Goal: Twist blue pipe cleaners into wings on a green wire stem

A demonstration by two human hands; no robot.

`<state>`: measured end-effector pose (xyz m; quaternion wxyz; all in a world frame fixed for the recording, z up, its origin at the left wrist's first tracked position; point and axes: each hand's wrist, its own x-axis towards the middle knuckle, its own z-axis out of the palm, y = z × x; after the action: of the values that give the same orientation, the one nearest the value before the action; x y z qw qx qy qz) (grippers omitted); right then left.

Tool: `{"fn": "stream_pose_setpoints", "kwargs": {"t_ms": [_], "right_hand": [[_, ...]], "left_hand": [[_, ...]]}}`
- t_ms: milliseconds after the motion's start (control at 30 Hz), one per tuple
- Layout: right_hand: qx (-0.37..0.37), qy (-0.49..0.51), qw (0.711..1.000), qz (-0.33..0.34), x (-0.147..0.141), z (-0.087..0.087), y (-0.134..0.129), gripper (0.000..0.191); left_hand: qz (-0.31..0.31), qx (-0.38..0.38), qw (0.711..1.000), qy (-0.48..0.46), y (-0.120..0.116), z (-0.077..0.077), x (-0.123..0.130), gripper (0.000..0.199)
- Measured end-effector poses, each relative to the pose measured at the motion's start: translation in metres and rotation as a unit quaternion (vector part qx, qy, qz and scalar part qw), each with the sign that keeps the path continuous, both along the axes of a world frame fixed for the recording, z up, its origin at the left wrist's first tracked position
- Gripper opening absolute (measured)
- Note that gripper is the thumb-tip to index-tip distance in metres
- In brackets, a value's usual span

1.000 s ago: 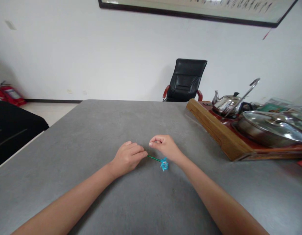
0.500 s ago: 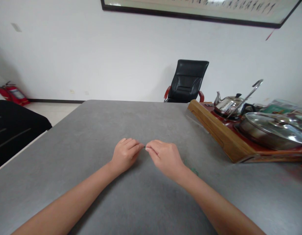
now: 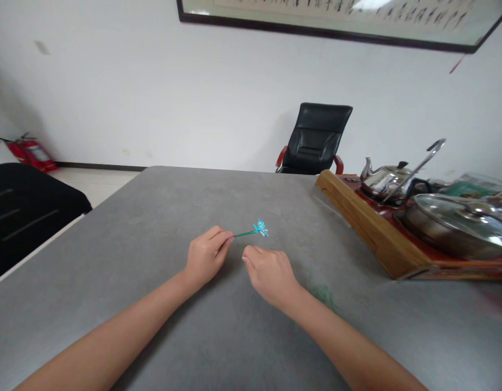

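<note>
Near the middle of the grey table (image 3: 185,201), my left hand (image 3: 207,255) pinches the end of a thin green stem. At the stem's right end is a small light-blue flower-like piece (image 3: 260,228), held out above the table. Just below and right of the stem is my right hand (image 3: 272,271), its fingers pressed together; whether anything small is between them is hidden. A tangle of fine green strands (image 3: 324,296) lies on the table beside my right wrist.
On the right, a wooden tray (image 3: 356,222) holds a steel kettle (image 3: 385,182) and a lidded pan (image 3: 458,225). A black chair (image 3: 318,136) stands behind the table; another black seat (image 3: 31,217) is at left.
The blue piece and green stem, hidden behind my right hand before, now show between and above my hands. My right hand has moved slightly down, away from my left fingertips.
</note>
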<state>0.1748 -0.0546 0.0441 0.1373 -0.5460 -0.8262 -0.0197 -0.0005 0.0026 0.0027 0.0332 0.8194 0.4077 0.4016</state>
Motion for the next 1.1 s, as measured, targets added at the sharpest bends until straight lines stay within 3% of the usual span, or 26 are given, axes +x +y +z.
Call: {"fn": "stream_pose_setpoints", "kwargs": {"t_ms": [167, 367, 600, 767, 900, 1100], "right_hand": [[-0.016, 0.023, 1.000, -0.005, 0.007, -0.009, 0.007, 0.017], [-0.059, 0.147, 0.987, -0.004, 0.014, -0.022, 0.020, 0.015], [-0.124, 0.293, 0.948, 0.006, 0.024, -0.043, 0.036, 0.019], [-0.181, 0.376, 0.908, 0.032, 0.034, -0.054, 0.053, 0.019], [-0.186, 0.383, 0.905, 0.014, 0.039, -0.052, 0.060, 0.018], [-0.174, 0.393, 0.902, 0.028, 0.046, -0.031, 0.057, 0.021]], "left_hand": [[-0.003, -0.020, 1.000, -0.024, 0.000, 0.000, 0.000, 0.018], [-0.034, -0.029, 0.997, -0.058, 0.000, 0.001, 0.001, 0.016], [-0.139, -0.007, 0.990, -0.029, 0.000, 0.003, 0.000, 0.018], [-0.176, 0.024, 0.984, 0.025, -0.001, 0.004, 0.000, 0.020], [-0.184, 0.037, 0.980, 0.069, -0.003, 0.006, 0.000, 0.019], [-0.192, 0.067, 0.974, 0.103, -0.003, 0.008, 0.001, 0.018]]}}
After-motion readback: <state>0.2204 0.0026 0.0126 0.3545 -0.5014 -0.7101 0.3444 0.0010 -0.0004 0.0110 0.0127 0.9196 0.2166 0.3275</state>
